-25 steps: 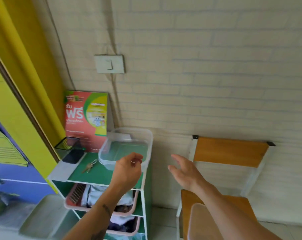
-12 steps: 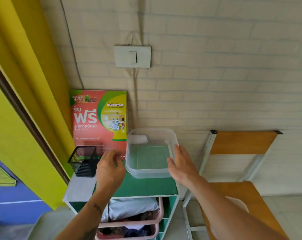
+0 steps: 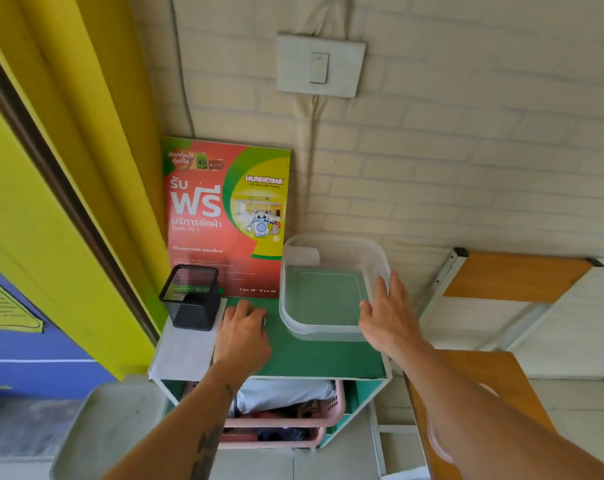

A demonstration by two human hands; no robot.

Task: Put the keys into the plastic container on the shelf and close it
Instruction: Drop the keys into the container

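Two hands on shelf top. Left hand curled over keys, grasp not confirmable. Right hand spread flat against plastic container, lidless, just right of left hand.

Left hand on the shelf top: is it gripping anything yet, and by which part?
Cannot tell for sure. The left hand is curled down on the green shelf top with a metal ring showing at its fingertips; the rest is hidden.

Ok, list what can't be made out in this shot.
- Keys: head view, covered by the left hand; only a metal ring peeks out.
- Left hand's grip: fingers curl downward, hidden.
- Container lid: head view, none identifiable.
- Pink baskets: contents hidden by the shelf top.
- Right hand contact with the container wall: unclear.
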